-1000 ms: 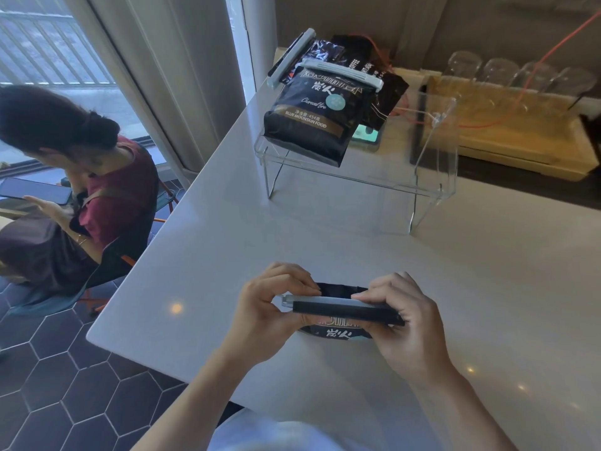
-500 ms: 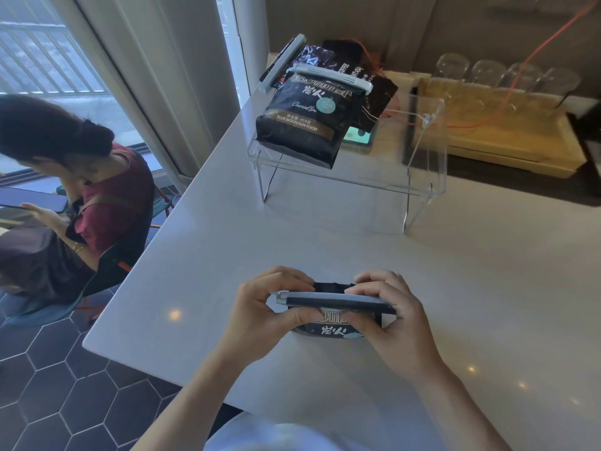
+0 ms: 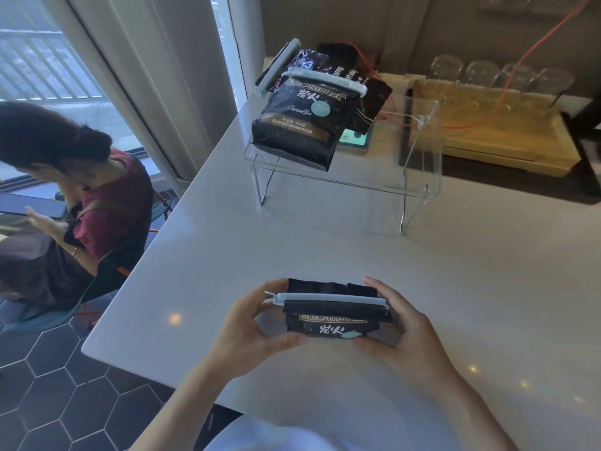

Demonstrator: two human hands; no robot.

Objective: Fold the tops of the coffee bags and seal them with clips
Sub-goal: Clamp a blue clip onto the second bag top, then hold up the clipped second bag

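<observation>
A black coffee bag point(image 3: 335, 325) stands on the white table near the front edge, its top folded over. A pale blue clip point(image 3: 328, 297) lies shut across the fold. My left hand point(image 3: 250, 330) grips the bag's left side and my right hand point(image 3: 396, 333) grips its right side. On a clear acrylic stand point(image 3: 419, 190) at the back lie several more black coffee bags; the front one point(image 3: 299, 125) carries a white clip point(image 3: 325, 81), and another clip point(image 3: 279, 66) sits on a bag behind it.
A person in a dark red top point(image 3: 81, 203) sits left of the table point(image 3: 292, 242), holding a phone. A wooden tray point(image 3: 507, 138) with upturned glasses point(image 3: 497, 79) and an orange cable stands at the back right. A small device point(image 3: 354, 139) lies under the stand.
The clip is now shut across the fold. Both hands have slid from the clip down to the bag's sides, and the bag stands more upright, showing more of its front.
</observation>
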